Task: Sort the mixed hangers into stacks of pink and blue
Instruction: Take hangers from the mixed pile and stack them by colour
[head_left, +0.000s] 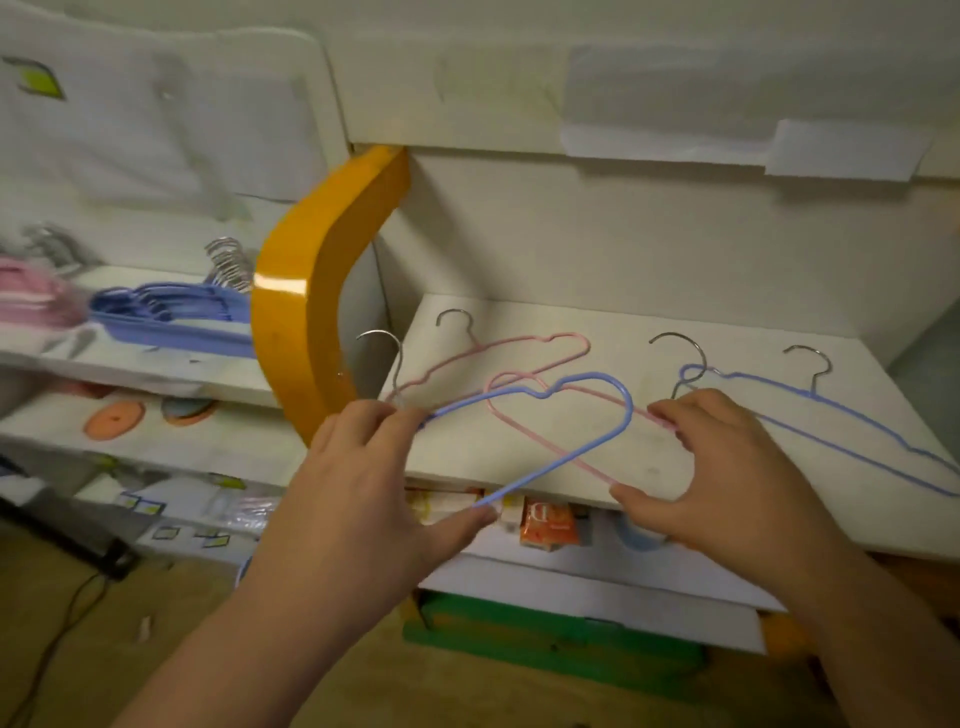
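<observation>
A white table (649, 332) fills the right half of the view, and everything here is placed against it. Left of the table a curved orange post (306, 306) rises from floor level to the wall ledge. Further left of the table runs a white shelf (171, 358), carrying a stack of blue hangers (171, 317) with their metal hooks bunched at the back, and beside it, at the frame edge, a stack of pink hangers (31, 296), blurred.

On the table's right part lie two blue hangers (831, 415), overlapping, hooks pointing to the wall. On the table's left part lies a pink hanger (519, 348), flat, hook toward the wall.

Over the table's front edge the left hand (358, 483) grips a blue hanger (587, 436) at the neck below its hook, with the thumb touching the lower bar; that hanger is lifted and tilted, crossing above the table's edge. The right hand (727, 478) pinches a second pink hanger (561, 447) between fingers and thumb; this one crosses under the blue one, and it seems to rest partly on the table, though the overlap makes that hard to judge.

Beneath the table's front edge sit small orange packets (545, 525), and lower down a green box (545, 634).
</observation>
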